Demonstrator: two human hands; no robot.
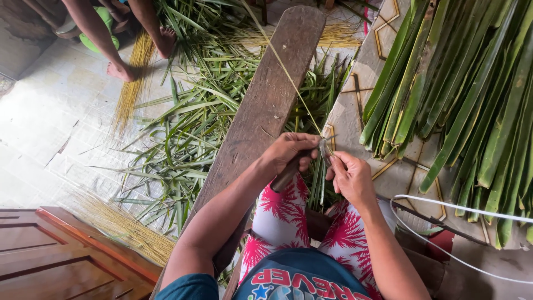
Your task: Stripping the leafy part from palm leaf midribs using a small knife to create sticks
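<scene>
Green palm leaves, the biggest mass I see, lie stacked at right, their ends cut off by the frame. A brown wooden plank slants up the middle over loose green leaf scraps on the floor. My left hand grips a dark knife handle, blade hard to make out. My right hand pinches a thin pale leaf rib beside it.

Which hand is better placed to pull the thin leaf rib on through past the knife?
Probably the right hand. It pinches the pale leaf rib just beside the blade, with free room behind it. The left hand is wrapped around the knife handle, holding the blade against the rib over the wooden plank.
</scene>
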